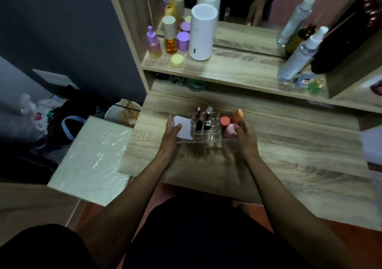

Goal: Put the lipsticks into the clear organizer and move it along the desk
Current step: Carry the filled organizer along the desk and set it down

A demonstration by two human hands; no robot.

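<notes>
The clear organizer [208, 139] rests on the wooden desk [289, 155], near its back middle. Several lipsticks stand upright in its small cells: a pinkish tube [197, 113], a silver-topped one [208, 111] and two black ones [199, 125]. A white box [183, 129] fills its left compartment. Pink and orange sponges [231, 129] sit in the right one. My left hand [170, 138] grips the organizer's left end, thumb on the white box. My right hand [246, 137] grips its right end.
A raised shelf [237, 70] behind the desk carries purple and amber bottles [154, 43], a white cylinder [203, 33], and spray bottles [299, 56] at the right. A mirror stands above. A white plastic-wrapped stool [93, 159] sits left of the desk, with clutter on the floor beyond.
</notes>
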